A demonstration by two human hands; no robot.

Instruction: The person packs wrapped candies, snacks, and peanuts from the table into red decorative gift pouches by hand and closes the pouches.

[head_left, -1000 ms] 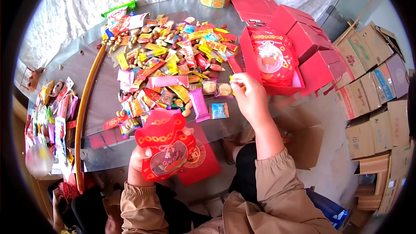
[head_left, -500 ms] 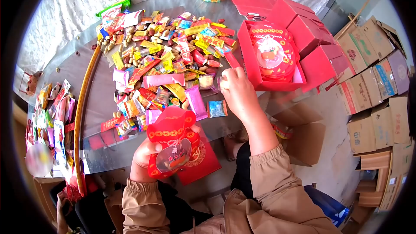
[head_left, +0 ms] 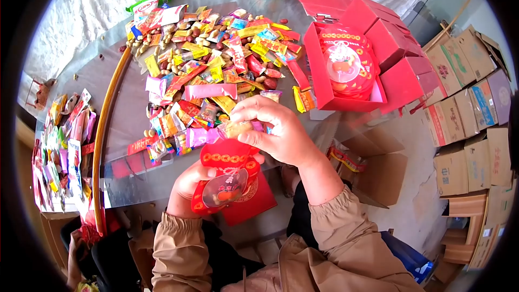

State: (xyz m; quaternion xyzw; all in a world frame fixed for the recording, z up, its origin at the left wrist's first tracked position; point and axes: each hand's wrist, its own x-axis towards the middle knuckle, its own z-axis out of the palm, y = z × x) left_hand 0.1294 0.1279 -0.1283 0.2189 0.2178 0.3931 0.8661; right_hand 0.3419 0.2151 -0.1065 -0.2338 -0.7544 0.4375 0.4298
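My left hand (head_left: pixel 190 185) is closed around a red paper candy pouch (head_left: pixel 230 186), which has a clear oval window and a gold coin pattern; its scalloped top points away from me. Just over that top edge, my right hand (head_left: pixel 284 132) pinches a small wrapped snack (head_left: pixel 236 129) in clear film with a pale yellowish content. Whether the snack touches the pouch I cannot tell. Beneath the pouch, a red box or card with a gold print (head_left: pixel 257 205) shows in part. Behind both hands spreads a heap of wrapped sweets and peanuts (head_left: pixel 216 70).
A red open box (head_left: pixel 354 104) holding a stack of red pouches (head_left: pixel 348 62) stands at the right, beside more red boxes (head_left: pixel 392 38). A yellow-orange curved rod (head_left: pixel 108 108) separates another snack pile (head_left: pixel 65 151) at left. Cardboard cartons (head_left: pixel 459 92) line the right side.
My right hand has come from the heap's right edge leftward and nearer, bringing the wrapped snack over the pouch. My left hand still holds the pouch. The view has shifted slightly.
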